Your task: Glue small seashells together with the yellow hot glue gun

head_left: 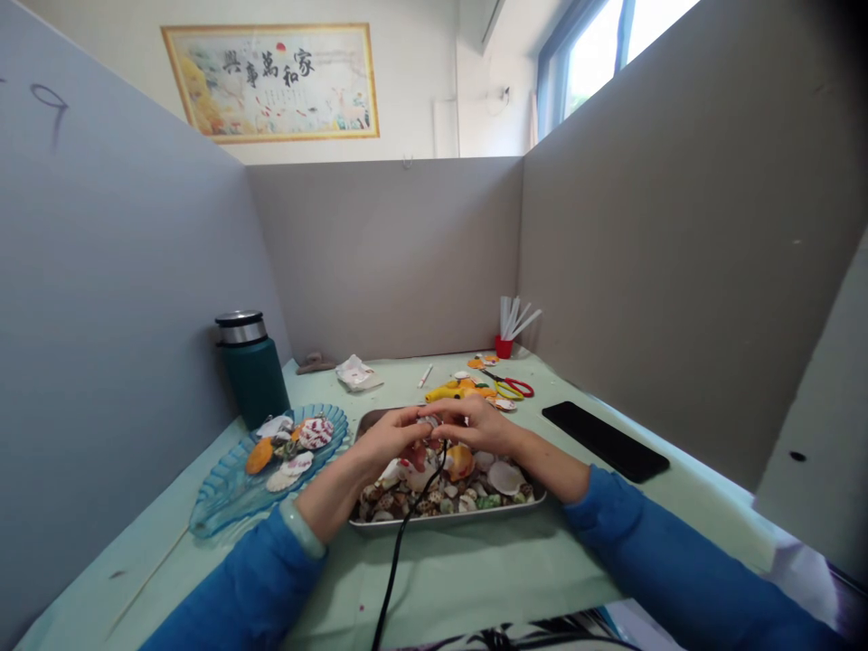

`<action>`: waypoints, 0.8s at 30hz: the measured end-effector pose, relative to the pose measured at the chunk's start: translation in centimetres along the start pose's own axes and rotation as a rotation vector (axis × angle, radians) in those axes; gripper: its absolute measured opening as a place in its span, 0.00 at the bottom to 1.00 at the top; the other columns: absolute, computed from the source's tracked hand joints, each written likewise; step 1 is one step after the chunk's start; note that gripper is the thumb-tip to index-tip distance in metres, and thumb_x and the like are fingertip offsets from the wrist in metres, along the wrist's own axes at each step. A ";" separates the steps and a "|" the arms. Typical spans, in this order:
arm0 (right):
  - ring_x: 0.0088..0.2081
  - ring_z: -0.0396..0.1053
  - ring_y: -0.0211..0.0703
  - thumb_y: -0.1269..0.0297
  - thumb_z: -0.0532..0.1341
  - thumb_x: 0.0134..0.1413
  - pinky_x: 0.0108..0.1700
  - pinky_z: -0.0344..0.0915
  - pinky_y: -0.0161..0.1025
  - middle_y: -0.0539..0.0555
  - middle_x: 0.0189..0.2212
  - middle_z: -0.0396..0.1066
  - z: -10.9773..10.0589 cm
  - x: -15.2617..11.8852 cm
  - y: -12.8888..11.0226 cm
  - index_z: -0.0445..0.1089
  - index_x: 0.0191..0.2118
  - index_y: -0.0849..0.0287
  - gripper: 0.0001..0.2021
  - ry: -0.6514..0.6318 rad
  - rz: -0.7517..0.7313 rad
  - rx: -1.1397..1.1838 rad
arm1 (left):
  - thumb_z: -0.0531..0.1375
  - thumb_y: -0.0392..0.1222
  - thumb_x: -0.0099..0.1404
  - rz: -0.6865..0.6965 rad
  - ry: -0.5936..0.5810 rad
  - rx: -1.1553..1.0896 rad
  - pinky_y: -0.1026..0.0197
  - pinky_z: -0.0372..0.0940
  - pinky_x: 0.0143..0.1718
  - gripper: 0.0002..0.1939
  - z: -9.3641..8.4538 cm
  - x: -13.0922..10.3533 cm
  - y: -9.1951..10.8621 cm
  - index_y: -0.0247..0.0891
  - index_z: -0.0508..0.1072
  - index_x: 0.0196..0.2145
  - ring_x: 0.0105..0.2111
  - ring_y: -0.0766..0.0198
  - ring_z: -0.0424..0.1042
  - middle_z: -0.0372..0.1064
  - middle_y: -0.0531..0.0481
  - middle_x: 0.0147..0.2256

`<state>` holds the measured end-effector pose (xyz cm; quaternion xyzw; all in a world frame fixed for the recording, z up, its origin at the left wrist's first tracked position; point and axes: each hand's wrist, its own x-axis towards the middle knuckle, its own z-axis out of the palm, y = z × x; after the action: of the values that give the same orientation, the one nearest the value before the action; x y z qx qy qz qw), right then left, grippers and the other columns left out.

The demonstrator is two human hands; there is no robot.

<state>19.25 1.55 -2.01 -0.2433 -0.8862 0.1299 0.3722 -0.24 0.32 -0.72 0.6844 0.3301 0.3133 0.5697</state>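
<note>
My left hand (391, 437) and my right hand (476, 425) meet over a metal tray (448, 520) full of mixed shells. Between their bent fingertips is a small pale shell (429, 421), mostly covered by the fingers. Below the hands, an orange shell (460, 462) and a wide white shell (505, 477) lie among small spotted and green ones. A black cord (400, 542) runs from the front edge up over the tray to near my fingers. Left of the tray, a blue shell-shaped plate (231, 493) bears several striped, white and orange shells.
A dark green bottle (254, 375) stands by the left partition. Behind the tray lie a yellow glue gun (444, 391), scissors (514, 388), more shells and a crumpled tissue (357, 372). A red cup (504, 347) holds white sticks. A black phone (606, 440) lies at right.
</note>
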 end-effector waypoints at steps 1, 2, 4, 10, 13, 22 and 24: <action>0.20 0.57 0.31 0.57 0.59 0.55 0.26 0.55 0.28 0.45 0.17 0.61 0.0 0.0 0.0 0.67 0.50 0.60 0.19 -0.001 -0.002 0.013 | 0.59 0.43 0.55 0.004 -0.006 -0.006 0.66 0.60 0.21 0.14 0.0 0.0 0.0 0.33 0.70 0.38 0.18 0.71 0.63 0.66 0.50 0.26; 0.20 0.57 0.31 0.57 0.59 0.55 0.26 0.55 0.28 0.45 0.17 0.61 0.1 0.0 0.0 0.67 0.50 0.61 0.19 -0.002 -0.005 0.023 | 0.59 0.43 0.55 0.006 -0.010 -0.009 0.66 0.60 0.21 0.14 0.0 0.0 0.1 0.33 0.69 0.38 0.18 0.71 0.63 0.66 0.50 0.27; 0.20 0.57 0.31 0.57 0.60 0.54 0.26 0.55 0.28 0.45 0.17 0.61 0.1 0.0 -0.1 0.68 0.50 0.61 0.19 0.000 -0.007 0.035 | 0.59 0.43 0.55 0.008 -0.013 -0.005 0.65 0.61 0.21 0.14 0.0 0.0 0.1 0.33 0.69 0.38 0.18 0.71 0.64 0.66 0.50 0.28; 0.20 0.57 0.31 0.57 0.60 0.54 0.25 0.55 0.28 0.45 0.17 0.62 0.1 0.0 0.0 0.68 0.49 0.61 0.19 0.010 -0.018 0.043 | 0.59 0.43 0.55 0.019 -0.011 0.004 0.65 0.62 0.21 0.14 -0.1 0.0 -0.1 0.32 0.69 0.38 0.17 0.71 0.63 0.67 0.50 0.28; 0.20 0.57 0.31 0.58 0.60 0.55 0.25 0.54 0.28 0.45 0.17 0.61 0.0 0.0 -0.1 0.67 0.50 0.61 0.19 0.010 -0.017 0.044 | 0.60 0.43 0.55 0.021 -0.013 -0.022 0.65 0.62 0.21 0.15 -0.1 0.0 -0.1 0.32 0.69 0.39 0.17 0.71 0.64 0.65 0.52 0.24; 0.20 0.54 0.30 0.58 0.59 0.55 0.25 0.53 0.28 0.44 0.17 0.57 0.0 0.2 -0.2 0.67 0.50 0.63 0.19 0.030 -0.029 0.055 | 0.60 0.44 0.55 0.069 0.010 -0.018 0.67 0.60 0.20 0.15 0.3 -0.1 0.2 0.33 0.69 0.38 0.17 0.72 0.63 0.63 0.54 0.23; 0.20 0.55 0.30 0.57 0.59 0.55 0.25 0.53 0.28 0.44 0.17 0.58 0.0 0.1 -0.2 0.67 0.50 0.63 0.19 0.026 -0.033 0.035 | 0.60 0.44 0.55 0.066 0.002 0.004 0.67 0.59 0.20 0.14 0.3 -0.2 0.3 0.33 0.69 0.38 0.17 0.72 0.62 0.63 0.54 0.22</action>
<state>19.12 1.47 -1.83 -0.2238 -0.8828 0.1359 0.3900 -0.08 -0.01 -0.46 0.6957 0.3088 0.3319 0.5573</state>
